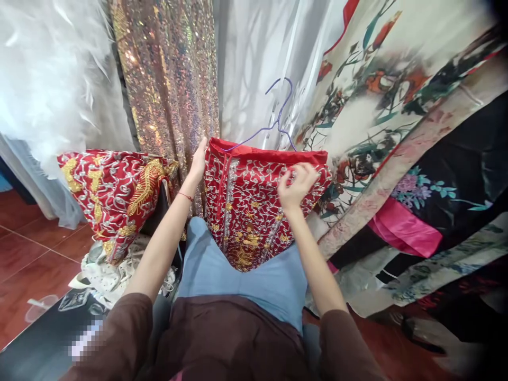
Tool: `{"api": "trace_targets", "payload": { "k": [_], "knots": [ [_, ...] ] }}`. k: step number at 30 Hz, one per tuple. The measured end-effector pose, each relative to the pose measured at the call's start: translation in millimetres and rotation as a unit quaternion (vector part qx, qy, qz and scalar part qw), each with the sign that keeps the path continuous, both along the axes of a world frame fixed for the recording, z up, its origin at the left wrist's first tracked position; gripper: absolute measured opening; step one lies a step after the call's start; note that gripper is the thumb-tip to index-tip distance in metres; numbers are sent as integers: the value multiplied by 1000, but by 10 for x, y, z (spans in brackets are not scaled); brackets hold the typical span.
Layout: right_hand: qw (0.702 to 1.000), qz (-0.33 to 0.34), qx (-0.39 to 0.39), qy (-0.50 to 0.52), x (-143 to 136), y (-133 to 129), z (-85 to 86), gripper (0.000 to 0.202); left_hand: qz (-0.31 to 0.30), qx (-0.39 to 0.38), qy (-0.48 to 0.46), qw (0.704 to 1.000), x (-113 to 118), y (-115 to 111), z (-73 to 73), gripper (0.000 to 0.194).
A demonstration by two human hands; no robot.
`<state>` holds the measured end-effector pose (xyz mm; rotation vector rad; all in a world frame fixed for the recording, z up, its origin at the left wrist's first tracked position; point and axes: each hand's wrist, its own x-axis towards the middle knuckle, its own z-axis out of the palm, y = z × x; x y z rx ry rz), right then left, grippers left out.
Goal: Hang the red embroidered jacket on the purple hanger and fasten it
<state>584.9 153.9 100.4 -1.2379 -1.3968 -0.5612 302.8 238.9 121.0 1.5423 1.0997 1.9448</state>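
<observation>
Garment spans your thighs; your left hand grasps its left edge, your right hand curls near its top-right corner, grip unclear; clothes crowd behind.

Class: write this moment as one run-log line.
left hand: at edge of red garment | right hand: curled over its front | purple hanger: at top

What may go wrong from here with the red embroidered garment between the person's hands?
The purple wire hanger shows no support at its hook, so the red embroidered garment might drop if the left hand at its edge lets go. The bent fingers of the right hand are close to the raised silver embroidery and might snag it. The red cord hangs loose down the front and could tangle.
</observation>
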Motion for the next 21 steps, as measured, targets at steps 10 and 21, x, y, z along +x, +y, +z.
{"api": "trace_targets", "payload": {
  "k": [10,21],
  "knots": [
    [868,401,-122,265,-1462,157,-131,30,12,69,52,996,111,-450,-305,28],
    [781,513,-216,284,-1433,203,-39,29,51,27,95,994,308,-654,-110,28]
  ]
}}
